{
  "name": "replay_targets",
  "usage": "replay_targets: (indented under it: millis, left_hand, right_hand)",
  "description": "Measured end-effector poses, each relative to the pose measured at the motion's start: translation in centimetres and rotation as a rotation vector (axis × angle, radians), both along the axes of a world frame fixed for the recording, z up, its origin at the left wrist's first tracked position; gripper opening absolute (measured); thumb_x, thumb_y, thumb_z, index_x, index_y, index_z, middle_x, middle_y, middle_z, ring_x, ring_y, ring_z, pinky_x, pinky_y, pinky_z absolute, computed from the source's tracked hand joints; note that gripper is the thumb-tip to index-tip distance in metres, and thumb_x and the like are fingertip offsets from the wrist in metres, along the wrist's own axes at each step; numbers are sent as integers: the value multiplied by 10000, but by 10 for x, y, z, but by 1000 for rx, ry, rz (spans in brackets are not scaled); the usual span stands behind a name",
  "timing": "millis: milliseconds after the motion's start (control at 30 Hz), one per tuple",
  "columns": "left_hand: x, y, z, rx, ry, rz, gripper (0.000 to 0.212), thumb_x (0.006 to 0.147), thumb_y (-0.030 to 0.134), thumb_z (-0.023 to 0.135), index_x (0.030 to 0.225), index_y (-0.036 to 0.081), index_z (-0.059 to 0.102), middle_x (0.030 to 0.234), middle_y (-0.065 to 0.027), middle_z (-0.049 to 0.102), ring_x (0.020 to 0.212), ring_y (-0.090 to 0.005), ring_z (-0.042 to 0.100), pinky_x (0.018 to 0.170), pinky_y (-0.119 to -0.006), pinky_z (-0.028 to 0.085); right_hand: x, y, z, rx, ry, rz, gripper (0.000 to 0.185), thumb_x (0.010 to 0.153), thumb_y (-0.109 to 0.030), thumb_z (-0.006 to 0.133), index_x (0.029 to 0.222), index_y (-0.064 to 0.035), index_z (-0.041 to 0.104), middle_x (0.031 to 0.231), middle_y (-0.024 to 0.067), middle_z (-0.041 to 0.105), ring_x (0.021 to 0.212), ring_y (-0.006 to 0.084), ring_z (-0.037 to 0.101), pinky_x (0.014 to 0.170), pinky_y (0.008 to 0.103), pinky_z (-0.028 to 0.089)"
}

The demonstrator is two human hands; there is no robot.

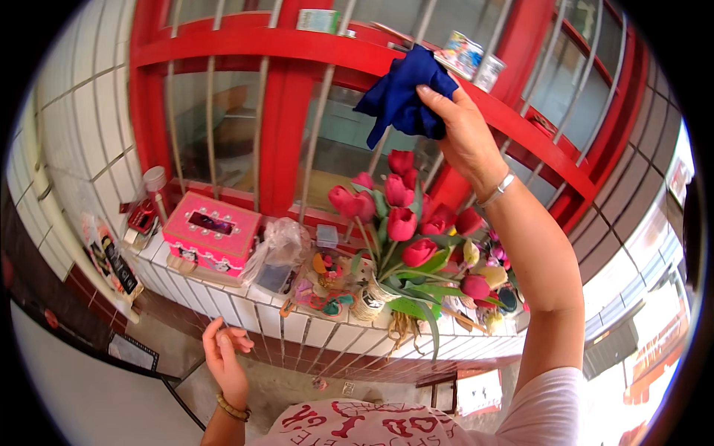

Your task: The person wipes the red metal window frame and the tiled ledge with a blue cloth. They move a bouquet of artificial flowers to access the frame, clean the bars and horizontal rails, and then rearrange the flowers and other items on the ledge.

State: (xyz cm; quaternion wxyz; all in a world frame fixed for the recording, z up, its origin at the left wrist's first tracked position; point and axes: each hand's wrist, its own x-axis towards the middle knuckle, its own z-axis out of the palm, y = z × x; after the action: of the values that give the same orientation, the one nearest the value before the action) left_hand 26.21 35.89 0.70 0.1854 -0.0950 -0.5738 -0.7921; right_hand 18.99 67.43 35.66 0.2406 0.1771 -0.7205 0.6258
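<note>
My right hand (466,131) is raised at the window and grips a crumpled dark blue cloth (410,95), held against or just in front of the red crossbar (245,45); contact cannot be told. Below the cloth, red artificial tulips (401,224) stand in a pale wrapped vase (369,301) on the tiled sill (245,306). Low at the left, my left hand (226,351) is empty with its fingers loosely bent, in front of the sill's edge.
Metal bars (261,111) cross the window. Along the sill are a pink tissue box (212,231), a clear plastic bag (284,240), a small clear box (327,236) and colourful trinkets (329,267). Packets (462,53) rest on the crossbar. A pale pipe (61,223) runs down the left wall.
</note>
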Motion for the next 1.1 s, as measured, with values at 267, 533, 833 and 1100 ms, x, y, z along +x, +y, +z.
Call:
replay_targets:
  millis: [267,533,833,1100]
  left_hand:
    - [22,63,-42,-232,-189,-546,285,1006,131,410,1252,5,476,887,-78,640,691,-119,584,626,-244,460]
    - [22,116,-83,-422,-172,-930,305,1005,115,406,1284,15,473,886,-73,638,699,-120,584,624,-251,450]
    - [37,190,-87,-554,-148,-1169,315,1019,154,422,1305,21,436,937,-73,628,742,-117,582,661,-253,468]
    - [73,256,-90,-673,-168,-1215,325,1019,172,435,1310,28,442,931,-73,634,760,-123,594,677,-261,491]
  right_hand:
    - [148,104,15,-63,368,-549,272,940,-210,591,1147,-32,587,1039,47,666,899,141,654,759,275,530]
    - [387,248,-70,115,451,-1336,278,921,-241,617,1110,-39,580,953,72,658,887,210,635,815,333,519]
    - [496,279,-233,-836,263,-1136,335,951,-283,568,1167,-28,551,1034,112,665,938,251,658,825,364,541]
    - [532,303,-329,-1161,107,-1164,347,969,-286,534,1174,-7,535,1070,140,662,951,270,660,834,377,533]
